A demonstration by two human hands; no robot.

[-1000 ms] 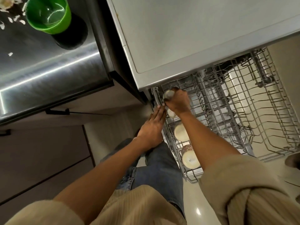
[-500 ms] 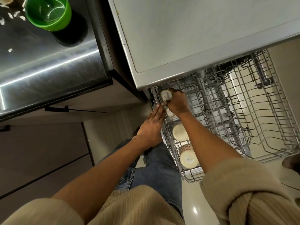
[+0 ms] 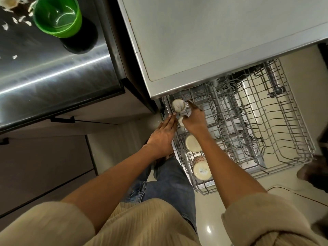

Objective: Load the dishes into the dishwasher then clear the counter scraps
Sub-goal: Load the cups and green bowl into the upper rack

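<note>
The right hand [image 3: 194, 119] is down in the pulled-out dishwasher rack [image 3: 252, 132], fingers stretched toward a small pale cup [image 3: 178, 106] at the rack's far left corner; whether they pinch it or only touch it I cannot tell. The left hand [image 3: 162, 137] lies flat, fingers straight, against the rack's left edge, fingertips just beside that cup. Three more cups sit upside down in the same row, the nearest patterned [image 3: 201, 168]. Up on the steel counter [image 3: 53, 71] stands a green cup [image 3: 57, 15] with pale scraps [image 3: 16, 21] scattered beside it.

Home kitchen: dishwasher rack [image 3: 292, 139], steel counter [image 3: 53, 73].
</note>
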